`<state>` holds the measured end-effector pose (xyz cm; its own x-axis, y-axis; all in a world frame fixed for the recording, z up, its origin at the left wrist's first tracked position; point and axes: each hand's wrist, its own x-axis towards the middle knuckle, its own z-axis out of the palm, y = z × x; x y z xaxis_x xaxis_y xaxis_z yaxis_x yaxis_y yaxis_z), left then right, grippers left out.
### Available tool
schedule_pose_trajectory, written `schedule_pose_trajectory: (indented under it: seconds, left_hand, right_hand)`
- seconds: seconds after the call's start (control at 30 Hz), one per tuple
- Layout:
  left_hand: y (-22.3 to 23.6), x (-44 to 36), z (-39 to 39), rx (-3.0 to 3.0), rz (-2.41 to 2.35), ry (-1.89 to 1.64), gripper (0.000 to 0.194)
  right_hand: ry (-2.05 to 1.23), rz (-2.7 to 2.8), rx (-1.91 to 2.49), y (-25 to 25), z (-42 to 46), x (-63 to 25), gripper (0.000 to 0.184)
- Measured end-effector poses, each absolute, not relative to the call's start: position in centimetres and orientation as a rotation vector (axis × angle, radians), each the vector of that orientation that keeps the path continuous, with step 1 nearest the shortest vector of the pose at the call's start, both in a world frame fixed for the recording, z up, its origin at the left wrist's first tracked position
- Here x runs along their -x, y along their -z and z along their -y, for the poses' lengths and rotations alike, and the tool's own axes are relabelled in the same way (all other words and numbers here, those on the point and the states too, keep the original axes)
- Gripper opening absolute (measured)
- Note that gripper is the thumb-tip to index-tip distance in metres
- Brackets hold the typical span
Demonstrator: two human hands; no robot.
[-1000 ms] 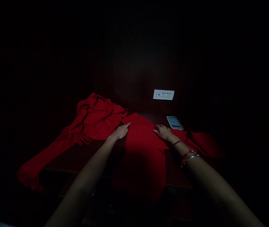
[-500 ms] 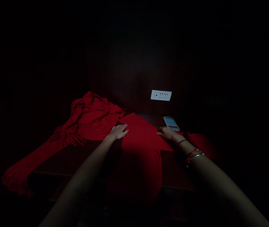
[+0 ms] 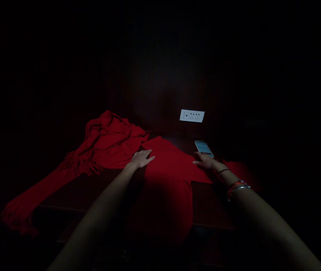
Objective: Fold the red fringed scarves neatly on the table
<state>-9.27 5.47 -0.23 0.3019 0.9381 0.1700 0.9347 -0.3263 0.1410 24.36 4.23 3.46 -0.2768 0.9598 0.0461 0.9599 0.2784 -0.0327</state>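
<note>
Slippage could rumple the flat red fabric panel (image 3: 171, 163) between the spread left hand (image 3: 142, 158) and curled right hand (image 3: 204, 161), grip unclear, if the red cloth strip (image 3: 174, 210) overhanging the worktop (image 3: 209, 207) below them drags.

Smooth matt cloth (image 3: 169, 162) (the fringed scarf (image 3: 112, 140) rougher), shiny metal bangle (image 3: 244, 187), plastic-looking socket plate (image 3: 192, 116)

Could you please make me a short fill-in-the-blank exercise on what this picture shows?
The colour of the flat cloth is ____.
From the wearer's viewpoint, the crumpled, fringed cloth lies to the ____ of the flat one.
The bracelets are worn on the ____ arm.
The lit screen beside the right hand belongs to a ____.

Missing words: red; left; right; phone.
</note>
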Motion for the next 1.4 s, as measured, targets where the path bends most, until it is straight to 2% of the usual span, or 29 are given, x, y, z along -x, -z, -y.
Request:
schedule_pose_trajectory:
  seconds: [0.2, 0.4, 0.63, 0.77, 0.93, 1.0, 1.17, 1.3, 1.4]
  left_hand:
    - [0.4, 9.4, -5.8, -2.526, -1.803, -0.347, 0.064]
    - [0.8, 9.5, -6.1, -2.524, -1.8, -0.376, 0.063]
    - [0.6, 9.3, -6.0, -2.525, -1.817, -0.303, 0.052]
    - [0.2, 9.1, -5.6, -2.525, -1.816, -0.269, 0.05]
    - [-0.1, 8.8, -4.7, -2.602, -1.78, -0.507, 0.049]
    - [-0.1, 8.5, -4.3, -2.65, -1.658, -0.534, 0.051]
    - [-0.1, 7.9, -3.7, -2.587, -1.517, -0.241, 0.057]
    - [-0.5, 7.7, -3.4, -2.592, -1.559, -0.228, 0.056]
    - [-1.1, 7.3, -2.7, -2.66, -1.4, -0.224, 0.058]
  right_hand:
    - [0.012, 2.432, 1.908, -4.3, -3.7, -25.2, 0.034]
    - [-0.064, 2.396, 1.654, -6.5, -2.8, -26.5, 0.036]
    - [0.111, 2.472, 1.651, -10.1, -2.1, -30.2, 0.03]
    - [0.253, 2.432, 1.883, -8.5, -1.7, -30.7, 0.038]
    - [0.447, 2.364, 1.9, -6.0, -1.3, -26.2, 0.041]
    - [0.413, 2.369, 1.868, -5.7, -1.4, -24.0, 0.041]
    - [0.181, 2.415, 1.995, -4.4, -2.1, -21.2, 0.043]
    - [0.254, 2.417, 1.811, -2.9, -1.7, -20.2, 0.042]
    - [0.242, 2.395, 1.675, -2.3, -1.2, -19.3, 0.045]
